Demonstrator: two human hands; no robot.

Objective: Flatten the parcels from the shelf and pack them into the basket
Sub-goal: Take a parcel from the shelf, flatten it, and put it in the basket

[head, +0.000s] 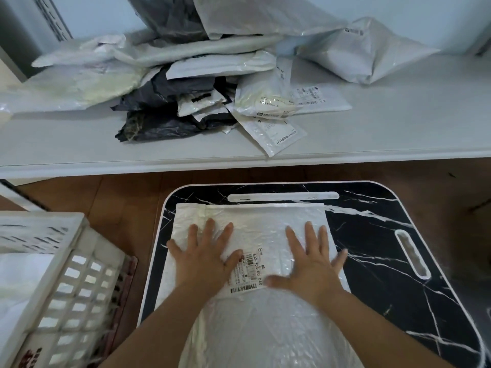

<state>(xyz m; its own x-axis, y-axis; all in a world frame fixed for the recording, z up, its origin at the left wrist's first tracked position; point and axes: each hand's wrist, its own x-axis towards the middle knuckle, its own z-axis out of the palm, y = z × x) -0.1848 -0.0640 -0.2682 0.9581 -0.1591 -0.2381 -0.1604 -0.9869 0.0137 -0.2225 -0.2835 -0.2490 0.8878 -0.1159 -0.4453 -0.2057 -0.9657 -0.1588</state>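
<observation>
- Left hand [203, 257] and right hand [312, 264] spread flat, fingers straight, pressing on a white mailer [255, 224]; nothing grasped.
- Mailer flat under both palms, on a black marbled board [385, 235]; label [245, 272] between the hands, touching both thumbs.
- Beyond the fingertips, across a strip of brown floor: white shelf [398, 123] with a heap of parcels [186, 83], grey, black and white.
- Left of the left hand: white basket [77, 274], something pale inside, probably packed mailers.
</observation>
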